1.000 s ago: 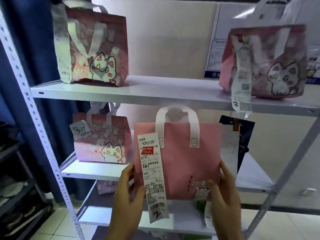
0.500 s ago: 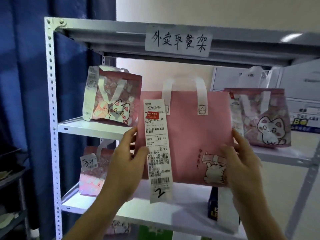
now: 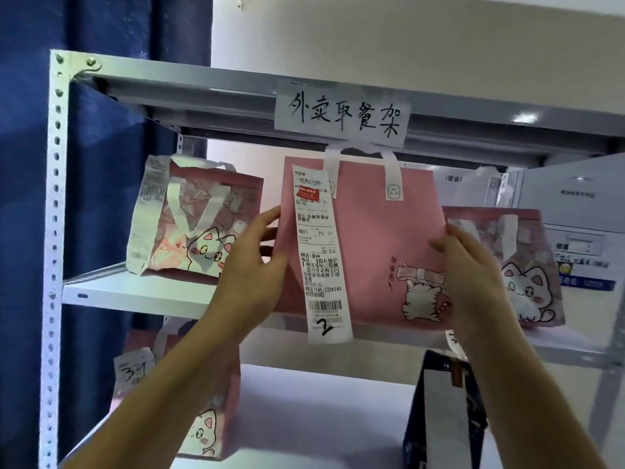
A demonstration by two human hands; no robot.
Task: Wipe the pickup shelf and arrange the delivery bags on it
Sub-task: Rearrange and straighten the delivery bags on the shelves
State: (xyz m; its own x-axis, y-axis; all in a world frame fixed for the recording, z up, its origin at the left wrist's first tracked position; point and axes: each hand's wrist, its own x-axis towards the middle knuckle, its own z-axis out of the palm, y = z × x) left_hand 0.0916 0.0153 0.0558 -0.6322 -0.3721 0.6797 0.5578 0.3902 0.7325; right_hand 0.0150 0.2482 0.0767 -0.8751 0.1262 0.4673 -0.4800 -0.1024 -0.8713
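Left hand (image 3: pixel 250 265) and right hand (image 3: pixel 473 265) grip the sides of the plain pink delivery bag (image 3: pixel 372 238), now raised from the lower tier to the upper shelf (image 3: pixel 135 292), between two cat-print bags; placement looks imminent.

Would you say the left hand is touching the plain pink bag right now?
Touching: the head view shows the left hand gripping the plain pink bag at its left edge, thumb on its front.

A paper sign (image 3: pixel 342 111) on the top rail reads "外卖取餐架". The pink bag's receipt (image 3: pixel 321 252) shows "10.3元", "1324140" and a handwritten "2". A lower tag (image 3: pixel 133 368) reads "34".
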